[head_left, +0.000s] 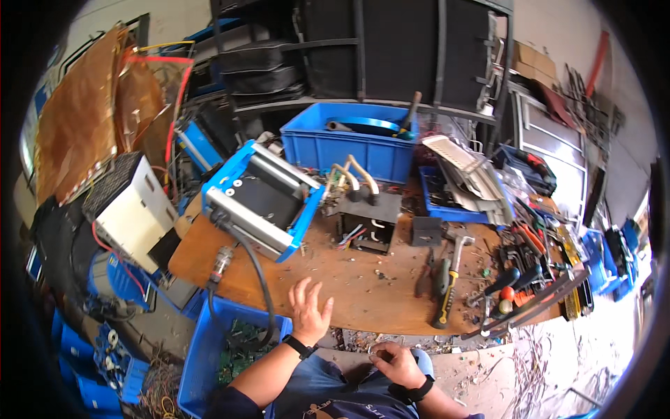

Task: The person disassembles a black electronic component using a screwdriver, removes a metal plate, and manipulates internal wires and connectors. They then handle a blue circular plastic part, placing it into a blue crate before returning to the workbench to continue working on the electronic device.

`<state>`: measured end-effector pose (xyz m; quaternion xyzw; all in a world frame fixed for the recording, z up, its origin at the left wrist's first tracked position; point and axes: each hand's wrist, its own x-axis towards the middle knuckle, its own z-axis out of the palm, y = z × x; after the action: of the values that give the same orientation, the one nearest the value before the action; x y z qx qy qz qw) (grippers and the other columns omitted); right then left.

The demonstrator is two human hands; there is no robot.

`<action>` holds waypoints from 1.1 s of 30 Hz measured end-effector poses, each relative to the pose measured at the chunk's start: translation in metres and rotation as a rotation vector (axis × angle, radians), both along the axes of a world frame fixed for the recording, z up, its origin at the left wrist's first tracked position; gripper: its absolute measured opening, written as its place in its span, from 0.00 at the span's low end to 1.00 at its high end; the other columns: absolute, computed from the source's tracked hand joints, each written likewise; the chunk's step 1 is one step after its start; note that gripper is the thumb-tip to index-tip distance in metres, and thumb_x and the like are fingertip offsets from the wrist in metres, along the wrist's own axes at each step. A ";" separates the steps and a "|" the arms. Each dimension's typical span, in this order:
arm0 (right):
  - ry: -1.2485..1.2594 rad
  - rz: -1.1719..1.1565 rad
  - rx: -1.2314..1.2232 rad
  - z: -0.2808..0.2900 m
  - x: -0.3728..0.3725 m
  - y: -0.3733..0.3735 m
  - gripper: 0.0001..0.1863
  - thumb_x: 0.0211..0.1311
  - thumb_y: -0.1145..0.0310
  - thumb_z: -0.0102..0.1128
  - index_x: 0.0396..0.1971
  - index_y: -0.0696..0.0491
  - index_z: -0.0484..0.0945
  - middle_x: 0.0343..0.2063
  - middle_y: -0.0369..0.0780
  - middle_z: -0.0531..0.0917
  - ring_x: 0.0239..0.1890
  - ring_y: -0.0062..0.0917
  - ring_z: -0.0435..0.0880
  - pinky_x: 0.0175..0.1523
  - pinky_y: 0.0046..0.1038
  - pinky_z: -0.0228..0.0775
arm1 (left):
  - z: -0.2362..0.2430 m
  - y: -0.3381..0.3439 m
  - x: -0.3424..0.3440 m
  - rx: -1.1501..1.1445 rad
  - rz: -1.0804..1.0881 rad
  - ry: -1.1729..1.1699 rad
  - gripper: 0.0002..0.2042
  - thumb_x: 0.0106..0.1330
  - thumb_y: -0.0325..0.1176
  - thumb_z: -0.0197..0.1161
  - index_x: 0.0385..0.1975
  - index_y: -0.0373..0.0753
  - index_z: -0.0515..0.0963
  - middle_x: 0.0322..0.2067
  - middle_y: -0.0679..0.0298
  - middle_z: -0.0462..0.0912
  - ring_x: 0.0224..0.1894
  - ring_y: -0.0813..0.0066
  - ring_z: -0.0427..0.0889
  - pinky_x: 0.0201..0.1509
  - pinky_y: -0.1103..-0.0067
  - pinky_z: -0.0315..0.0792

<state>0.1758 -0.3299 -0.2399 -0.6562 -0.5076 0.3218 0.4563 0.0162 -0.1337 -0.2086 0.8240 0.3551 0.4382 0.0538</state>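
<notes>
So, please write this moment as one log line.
left hand: open, at table edge | right hand: curled, grip unclear | on table: hammer, blue-framed box

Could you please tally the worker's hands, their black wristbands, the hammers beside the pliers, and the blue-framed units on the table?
Hands: 2, left hand and right hand
Wristbands: 2, left wristband and right wristband
Hammer: 1
Blue-framed unit: 1
Total: 6

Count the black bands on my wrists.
2: a black band on the wrist below the left hand, another band below the right hand.
</notes>
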 end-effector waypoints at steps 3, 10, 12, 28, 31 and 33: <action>-0.019 0.011 -0.016 0.005 0.009 -0.004 0.12 0.52 0.68 0.65 0.36 0.56 0.80 0.29 0.44 0.82 0.30 0.33 0.82 0.36 0.29 0.74 | -0.009 0.011 0.009 0.001 0.004 -0.009 0.20 0.58 0.35 0.62 0.49 0.32 0.71 0.54 0.48 0.65 0.56 0.45 0.62 0.60 0.57 0.58; -0.081 0.008 -0.124 0.004 0.015 -0.014 0.12 0.52 0.68 0.66 0.35 0.57 0.80 0.26 0.44 0.82 0.27 0.29 0.82 0.35 0.28 0.74 | -0.019 0.014 0.017 -0.042 -0.045 -0.008 0.22 0.59 0.39 0.62 0.49 0.34 0.71 0.54 0.47 0.65 0.57 0.45 0.62 0.62 0.57 0.58; -0.038 0.040 -0.150 0.002 0.009 -0.009 0.11 0.52 0.69 0.66 0.35 0.57 0.80 0.26 0.44 0.82 0.27 0.29 0.82 0.35 0.28 0.74 | -0.023 0.015 0.017 -0.045 -0.020 0.024 0.22 0.59 0.41 0.61 0.49 0.34 0.72 0.54 0.48 0.66 0.57 0.46 0.63 0.62 0.58 0.57; -0.060 0.111 -0.178 0.002 -0.002 0.005 0.12 0.50 0.71 0.66 0.36 0.58 0.80 0.33 0.46 0.83 0.35 0.35 0.84 0.41 0.30 0.75 | -0.020 0.016 0.017 -0.063 -0.006 0.057 0.20 0.59 0.41 0.61 0.48 0.35 0.72 0.52 0.52 0.68 0.56 0.49 0.64 0.62 0.60 0.57; -0.073 0.108 -0.175 0.002 -0.002 0.005 0.12 0.50 0.71 0.66 0.36 0.57 0.80 0.33 0.46 0.83 0.35 0.35 0.84 0.41 0.29 0.75 | -0.022 0.016 0.017 -0.064 -0.004 0.057 0.20 0.59 0.41 0.61 0.47 0.35 0.72 0.52 0.52 0.68 0.56 0.49 0.64 0.62 0.60 0.57; -0.050 0.114 -0.182 0.000 -0.003 0.005 0.12 0.50 0.70 0.66 0.36 0.57 0.80 0.33 0.46 0.83 0.35 0.35 0.84 0.41 0.29 0.75 | -0.022 0.016 0.017 -0.067 -0.003 0.058 0.20 0.59 0.41 0.61 0.47 0.35 0.73 0.52 0.52 0.68 0.56 0.49 0.64 0.62 0.60 0.57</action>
<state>0.1727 -0.3246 -0.2401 -0.6728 -0.5240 0.3754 0.3631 0.0329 -0.1182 -0.2304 0.8346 0.3698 0.4019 0.0716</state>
